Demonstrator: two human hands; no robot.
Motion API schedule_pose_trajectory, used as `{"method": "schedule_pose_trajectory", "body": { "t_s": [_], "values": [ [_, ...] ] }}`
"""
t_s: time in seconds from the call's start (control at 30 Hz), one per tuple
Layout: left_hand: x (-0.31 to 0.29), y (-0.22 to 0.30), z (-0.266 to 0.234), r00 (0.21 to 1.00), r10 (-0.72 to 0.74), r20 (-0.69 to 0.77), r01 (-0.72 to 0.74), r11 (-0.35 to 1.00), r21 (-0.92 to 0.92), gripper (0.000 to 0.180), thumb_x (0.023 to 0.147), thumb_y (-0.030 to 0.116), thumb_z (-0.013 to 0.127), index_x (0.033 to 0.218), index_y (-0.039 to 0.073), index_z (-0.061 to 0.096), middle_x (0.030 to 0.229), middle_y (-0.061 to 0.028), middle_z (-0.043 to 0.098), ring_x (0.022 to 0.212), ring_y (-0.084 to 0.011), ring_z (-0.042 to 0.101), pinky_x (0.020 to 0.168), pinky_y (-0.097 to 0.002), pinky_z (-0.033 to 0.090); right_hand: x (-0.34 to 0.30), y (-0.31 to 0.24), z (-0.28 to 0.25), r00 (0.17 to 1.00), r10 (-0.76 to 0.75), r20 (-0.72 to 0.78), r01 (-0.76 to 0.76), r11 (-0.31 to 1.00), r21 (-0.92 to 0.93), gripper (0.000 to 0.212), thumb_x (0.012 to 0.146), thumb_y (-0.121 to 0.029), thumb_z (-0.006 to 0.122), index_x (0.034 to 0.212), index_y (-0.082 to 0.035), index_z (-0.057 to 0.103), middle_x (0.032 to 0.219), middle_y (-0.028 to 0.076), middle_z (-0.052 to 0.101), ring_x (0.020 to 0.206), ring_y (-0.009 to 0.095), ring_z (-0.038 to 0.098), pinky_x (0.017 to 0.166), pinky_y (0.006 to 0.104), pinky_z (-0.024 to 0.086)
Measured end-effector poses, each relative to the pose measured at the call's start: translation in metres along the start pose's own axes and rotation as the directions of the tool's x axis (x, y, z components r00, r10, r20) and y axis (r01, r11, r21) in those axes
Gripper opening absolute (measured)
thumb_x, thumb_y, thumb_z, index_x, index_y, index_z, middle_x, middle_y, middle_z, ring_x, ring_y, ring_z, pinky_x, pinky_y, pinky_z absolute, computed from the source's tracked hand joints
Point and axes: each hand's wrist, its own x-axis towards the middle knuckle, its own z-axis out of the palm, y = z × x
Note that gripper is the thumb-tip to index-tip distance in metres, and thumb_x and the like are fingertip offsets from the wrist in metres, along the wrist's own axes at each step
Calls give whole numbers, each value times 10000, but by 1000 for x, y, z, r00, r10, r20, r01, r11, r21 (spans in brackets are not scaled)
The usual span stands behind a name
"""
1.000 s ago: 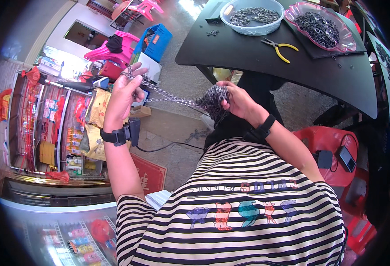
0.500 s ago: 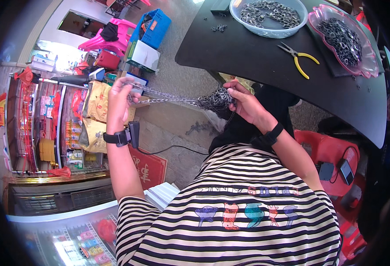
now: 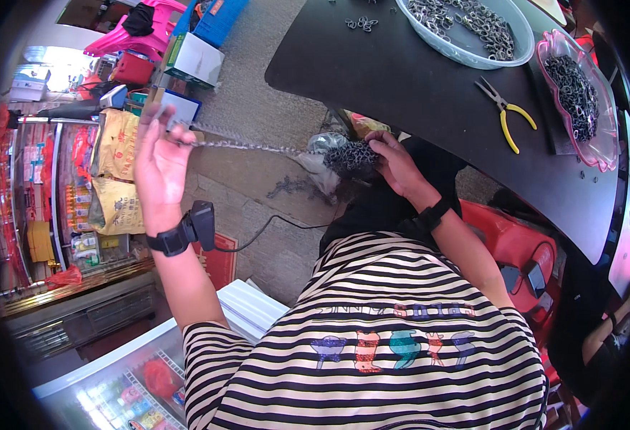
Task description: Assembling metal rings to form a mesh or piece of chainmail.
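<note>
My left hand (image 3: 163,154) is raised at the left, palm up, its fingers curled around the end of a metal chain (image 3: 247,146). Motion blurs those fingertips. Two strands run taut from there to a bunched clump of dark chain (image 3: 351,159) at the middle. My right hand (image 3: 401,168) grips this clump at its right side, thumb on top, just off the near edge of the table. Below the clump, a whitish plastic bag (image 3: 322,175) partly shows, with loose chain (image 3: 290,188) lying on the floor beside it.
The dark table (image 3: 394,93) bears yellow-handled pliers (image 3: 505,115), a clear round basin (image 3: 465,57) of links and a pink tray (image 3: 573,100) of darker links. A red stool (image 3: 501,236) stands at right, near another person's arm (image 3: 602,337). Shelves (image 3: 64,193) line the left.
My left hand has moved left and slightly up, drawing the chain strands longer. My right hand stays on the clump. The view has shifted, and another person's arm now shows at the right.
</note>
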Motion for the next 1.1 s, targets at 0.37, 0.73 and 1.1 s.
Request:
{"method": "schedule_pose_trajectory", "body": {
  "t_s": [0.37,0.73,1.1],
  "values": [
    [-28,28,80,794,380,475,-365,922,-127,321,917,-80,487,1172,95,576,1193,-114,597,1053,-243,599,920,-417,495,16,-2,-9,959,-239,-149,180,927,-328,274,907,-120,521,1156,-14,566,1116,49,575,1023,129,504,940,273,372],
    [-42,48,93,767,442,465,-489,872,-21,304,894,-125,483,1066,88,615,1108,-80,629,1120,-252,561,910,-396,451,-8,-12,37,908,-310,281,402,461,-791,405,795,-118,624,1180,-68,510,1091,106,523,1104,257,513,984,344,380],
    [-52,72,100,780,518,352,-529,845,-71,289,876,-187,432,964,59,557,991,-79,533,1119,-280,516,877,-408,434,0,13,60,825,-104,555,555,327,-765,465,751,-149,648,1193,-92,517,1087,183,519,1049,368,532,919,416,427]
  ]
}}
